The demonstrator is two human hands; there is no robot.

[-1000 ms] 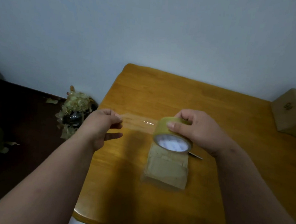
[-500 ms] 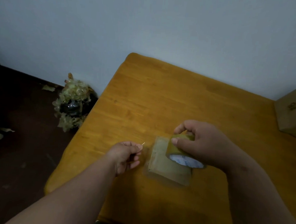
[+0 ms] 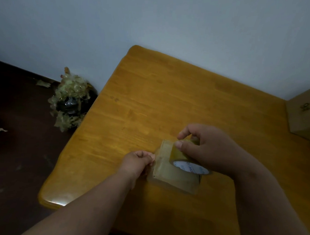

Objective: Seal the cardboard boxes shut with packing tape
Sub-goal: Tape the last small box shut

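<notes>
A small flat cardboard box [image 3: 172, 176] lies on the wooden table [image 3: 160, 108] near its front. My right hand [image 3: 208, 149] grips a roll of clear yellowish packing tape [image 3: 186, 159] and holds it on top of the box. My left hand [image 3: 138, 161] is at the box's left edge, its fingertips pinching the free end of the tape against that side. The strip of tape between hand and roll is hard to make out.
A larger cardboard box [image 3: 307, 112] stands at the table's right edge. On the dark floor to the left sits a dark pot wrapped in dried leaves [image 3: 70, 101]. A pale wall runs behind the table.
Both hands came down and toward each other. The roll went from above the box onto its top, and my left hand carried the tape end right to the box's left edge.
</notes>
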